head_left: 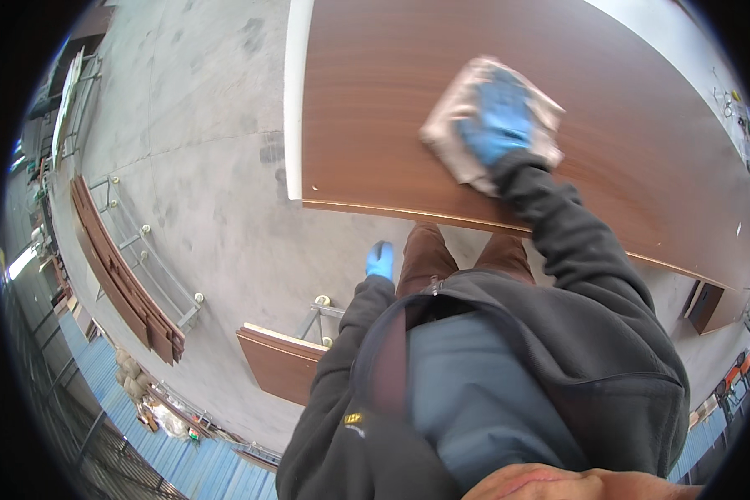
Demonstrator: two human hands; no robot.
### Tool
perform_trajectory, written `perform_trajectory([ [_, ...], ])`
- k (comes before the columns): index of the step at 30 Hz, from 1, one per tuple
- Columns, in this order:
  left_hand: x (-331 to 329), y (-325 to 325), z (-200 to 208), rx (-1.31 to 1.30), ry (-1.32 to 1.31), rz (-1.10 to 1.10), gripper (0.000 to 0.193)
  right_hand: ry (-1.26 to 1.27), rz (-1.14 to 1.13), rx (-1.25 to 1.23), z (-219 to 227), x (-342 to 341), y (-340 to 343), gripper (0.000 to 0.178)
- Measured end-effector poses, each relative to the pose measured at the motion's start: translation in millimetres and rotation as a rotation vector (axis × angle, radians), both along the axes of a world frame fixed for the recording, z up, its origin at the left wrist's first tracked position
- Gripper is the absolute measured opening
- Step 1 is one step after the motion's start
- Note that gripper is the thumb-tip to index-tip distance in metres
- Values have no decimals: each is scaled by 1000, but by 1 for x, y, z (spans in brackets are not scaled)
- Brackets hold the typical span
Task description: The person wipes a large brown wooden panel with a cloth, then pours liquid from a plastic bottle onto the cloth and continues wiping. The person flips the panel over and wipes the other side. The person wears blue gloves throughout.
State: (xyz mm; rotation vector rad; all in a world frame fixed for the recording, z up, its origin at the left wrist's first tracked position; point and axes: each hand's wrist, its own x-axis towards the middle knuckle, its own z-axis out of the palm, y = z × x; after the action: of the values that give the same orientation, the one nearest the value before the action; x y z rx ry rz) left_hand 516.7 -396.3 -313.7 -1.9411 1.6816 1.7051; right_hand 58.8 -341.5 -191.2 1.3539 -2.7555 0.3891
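A large brown wood-grain panel lies flat in front of me, its near edge close to my legs. My right hand, in a blue glove, presses a pale pinkish cloth onto the panel's surface. Palm down, it covers the middle of the cloth, whose corners spread out around it; both are a little blurred. My left hand, also gloved in blue, hangs low at my left side, away from the panel. Its fingers look loosely apart, and nothing shows in them.
A white strip runs along the panel's left side. On the left, brown boards rest on a wheeled metal rack. More brown panels stand close behind my left arm. Grey concrete floor stretches to the left.
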Motion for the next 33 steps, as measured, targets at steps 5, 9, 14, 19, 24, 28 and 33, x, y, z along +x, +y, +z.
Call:
perform_trajectory([
  [5,113,-38,-5,3,-37,474,47,-224,346,21,41,133,-213,77],
  [9,180,-36,27,197,-361,402,44,-137,418,-7,34,169,-245,72],
  [14,160,-30,31,330,-379,488,56,-180,540,-169,47,138,-181,64],
  [19,33,-56,16,289,-162,651,69,-224,309,-117,74,47,-36,62],
  [24,-122,-53,59,225,146,733,87,-113,-256,166,39,-64,226,69],
  [28,-208,-33,88,132,401,874,82,-146,-974,228,7,-151,488,74],
  [33,-232,-31,93,42,379,936,79,147,-1708,395,-40,-236,636,97],
])
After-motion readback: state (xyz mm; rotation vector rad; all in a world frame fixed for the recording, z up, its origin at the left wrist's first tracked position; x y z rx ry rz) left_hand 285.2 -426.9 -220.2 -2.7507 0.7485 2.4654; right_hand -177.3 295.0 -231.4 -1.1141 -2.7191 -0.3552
